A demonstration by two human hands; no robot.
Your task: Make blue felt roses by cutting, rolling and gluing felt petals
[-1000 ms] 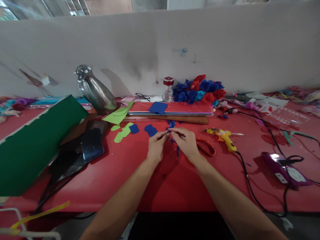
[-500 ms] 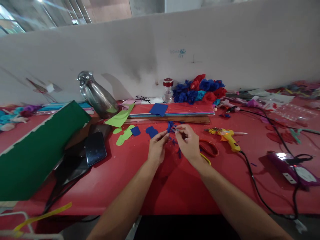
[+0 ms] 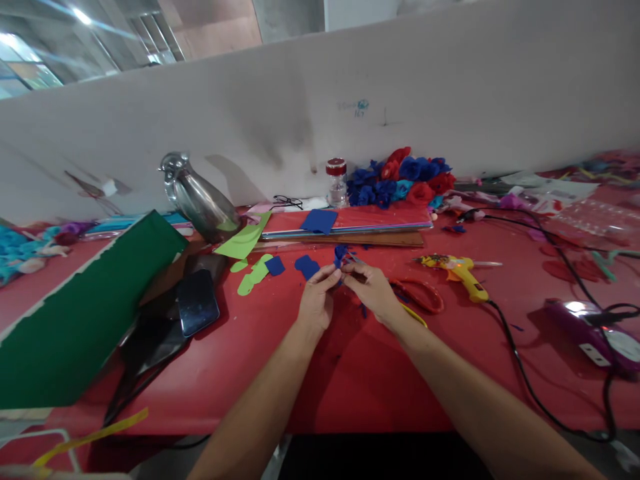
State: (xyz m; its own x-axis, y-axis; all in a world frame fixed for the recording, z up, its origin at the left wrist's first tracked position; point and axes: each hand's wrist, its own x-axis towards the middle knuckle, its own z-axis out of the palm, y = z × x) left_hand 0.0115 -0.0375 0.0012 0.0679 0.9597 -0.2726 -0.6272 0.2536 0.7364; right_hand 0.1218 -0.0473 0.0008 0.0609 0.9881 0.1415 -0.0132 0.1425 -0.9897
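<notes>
While left fingers [image 3: 331,279] pinch blue piece [image 3: 341,253], right fingers [image 3: 357,269] have drawn closer.

head camera | looks forward and down | red table [image 3: 200,387] close below | pale wall [image 3: 460,93] beyond

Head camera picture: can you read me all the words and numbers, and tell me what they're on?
"167", I think: handwriting on the white wall.
The scribbled line above it, on the wall: too faint and blurred to read.
Yellow glue gun: any print is too small.
Purple device: no words I can make out.
</notes>
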